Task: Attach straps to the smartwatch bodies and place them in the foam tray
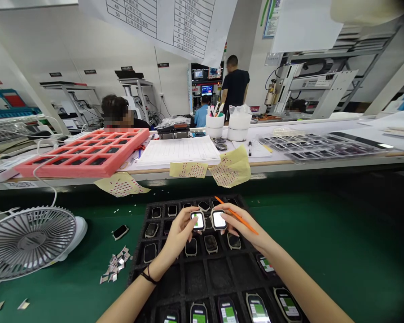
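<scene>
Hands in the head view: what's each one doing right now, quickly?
Left hand: closed on a lit watch, thumb on its screen.
Right hand: closed on another lit watch, with an orange stick also in hand.

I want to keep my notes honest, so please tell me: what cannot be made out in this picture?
All in the head view:
- Backs of the left watch and right watch: turned away; the left hand and right hand also cover parts.
- Near end of the black tray: cut off by bottom edge.
- Fan's left side: cut off by left edge.
</scene>
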Demonstrator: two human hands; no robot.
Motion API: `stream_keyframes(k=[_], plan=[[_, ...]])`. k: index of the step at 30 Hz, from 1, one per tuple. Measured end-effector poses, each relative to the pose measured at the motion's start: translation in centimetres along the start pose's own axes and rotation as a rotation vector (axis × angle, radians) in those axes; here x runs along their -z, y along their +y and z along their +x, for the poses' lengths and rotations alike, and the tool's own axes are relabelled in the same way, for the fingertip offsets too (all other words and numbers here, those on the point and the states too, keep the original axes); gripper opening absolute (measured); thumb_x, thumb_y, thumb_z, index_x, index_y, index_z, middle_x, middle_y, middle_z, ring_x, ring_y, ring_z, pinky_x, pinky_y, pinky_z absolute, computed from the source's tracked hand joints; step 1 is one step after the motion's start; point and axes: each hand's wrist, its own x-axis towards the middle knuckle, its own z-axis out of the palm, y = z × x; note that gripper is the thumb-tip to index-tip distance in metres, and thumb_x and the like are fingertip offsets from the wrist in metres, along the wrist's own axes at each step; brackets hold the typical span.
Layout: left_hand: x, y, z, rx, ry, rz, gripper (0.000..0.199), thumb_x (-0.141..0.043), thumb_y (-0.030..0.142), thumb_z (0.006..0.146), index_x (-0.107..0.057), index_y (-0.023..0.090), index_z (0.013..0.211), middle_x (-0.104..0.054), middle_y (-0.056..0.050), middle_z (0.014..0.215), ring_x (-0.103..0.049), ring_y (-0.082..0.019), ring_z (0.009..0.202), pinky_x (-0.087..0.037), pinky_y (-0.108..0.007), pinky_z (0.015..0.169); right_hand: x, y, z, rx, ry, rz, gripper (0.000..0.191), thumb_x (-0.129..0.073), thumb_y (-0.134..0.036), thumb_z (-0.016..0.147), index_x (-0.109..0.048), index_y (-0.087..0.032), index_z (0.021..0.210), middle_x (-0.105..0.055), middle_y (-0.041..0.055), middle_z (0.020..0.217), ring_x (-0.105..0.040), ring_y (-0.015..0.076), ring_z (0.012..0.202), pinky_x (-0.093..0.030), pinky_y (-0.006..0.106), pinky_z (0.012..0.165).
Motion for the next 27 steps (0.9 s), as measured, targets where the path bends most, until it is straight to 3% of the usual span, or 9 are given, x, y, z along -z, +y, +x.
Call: stream_keyframes(k=[3, 7, 13, 15, 18, 23, 27], plan=[[0.14, 0.26, 0.02, -0.003, 0.033, 0.012, 0.036, -0.053, 0.047, 0.085, -0.058, 0.016, 0.102, -0.062, -0.003, 0.082, -0.048, -0.004, 0.047, -0.035, -0.015, 0.039, 0.1, -0.14, -0.07, 0.014, -0.063, -0.008, 0.031, -0.059, -0.038, 0.088, -0.055, -0.024, 0.116, -0.058, 0.0041, 0.095, -0.061, 0.0131, 0.07, -0.034, 0.02, 0.046], [0.14, 0.15, 0.07, -0.01, -0.002, -0.01, 0.038, -0.054, 0.048, 0.084, -0.057, 0.016, 0.106, -0.063, -0.005, 0.091, -0.053, -0.007, 0.053, -0.038, -0.015, 0.04, 0.2, 0.07, -0.02, 0.024, -0.101, -0.027, 0.037, -0.065, -0.035, 0.084, -0.053, -0.024, 0.117, -0.06, 0.0058, 0.103, -0.063, 0.0149, 0.078, -0.037, 0.02, 0.048], [-0.11, -0.55, 0.08, -0.018, -0.101, -0.044, 0.052, -0.064, 0.044, 0.08, -0.045, 0.019, 0.121, -0.058, -0.012, 0.114, -0.06, -0.015, 0.081, -0.039, -0.013, 0.042, -0.3, -0.05, 0.08, -0.031, 0.079, 0.029, 0.03, -0.058, -0.045, 0.087, -0.061, -0.021, 0.104, -0.056, 0.0006, 0.079, -0.055, 0.0104, 0.06, -0.036, 0.02, 0.045], [-0.14, -0.59, 0.02, -0.017, -0.088, -0.021, 0.052, -0.066, 0.043, 0.078, -0.047, 0.019, 0.12, -0.059, -0.011, 0.111, -0.059, -0.015, 0.08, -0.038, -0.014, 0.042, -0.51, -0.31, 0.11, -0.065, 0.139, 0.048, 0.028, -0.06, -0.047, 0.085, -0.063, -0.021, 0.096, -0.053, -0.0007, 0.074, -0.052, 0.0103, 0.06, -0.04, 0.02, 0.049], [-0.08, -0.31, -0.03, -0.005, -0.033, 0.008, 0.045, -0.062, 0.049, 0.08, -0.055, 0.017, 0.111, -0.062, -0.006, 0.092, -0.053, -0.008, 0.059, -0.034, -0.015, 0.04, -0.7, -0.61, 0.15, -0.092, 0.165, 0.056, 0.027, -0.063, -0.047, 0.083, -0.062, -0.021, 0.089, -0.05, -0.002, 0.07, -0.049, 0.0107, 0.06, -0.043, 0.021, 0.052], [0.06, 0.23, 0.02, 0.033, 0.045, 0.008, 0.043, -0.06, 0.056, 0.078, -0.06, 0.016, 0.093, -0.055, 0.001, 0.066, -0.045, -0.006, 0.048, -0.028, -0.016, 0.038, -0.48, -0.48, 0.06, -0.035, 0.032, 0.019, 0.027, -0.063, -0.044, 0.083, -0.06, -0.022, 0.099, -0.052, -0.0013, 0.075, -0.052, 0.0119, 0.063, -0.047, 0.024, 0.056], [0.06, 0.22, -0.07, 0.014, -0.002, 0.008, 0.041, -0.062, 0.052, 0.079, -0.058, 0.016, 0.098, -0.058, 0.0, 0.074, -0.044, -0.006, 0.052, -0.032, -0.016, 0.041, -0.06, -0.11, -0.05, 0.025, -0.085, -0.04, 0.033, -0.067, -0.036, 0.082, -0.056, -0.024, 0.11, -0.058, 0.0025, 0.097, -0.058, 0.0146, 0.08, -0.051, 0.028, 0.071]])
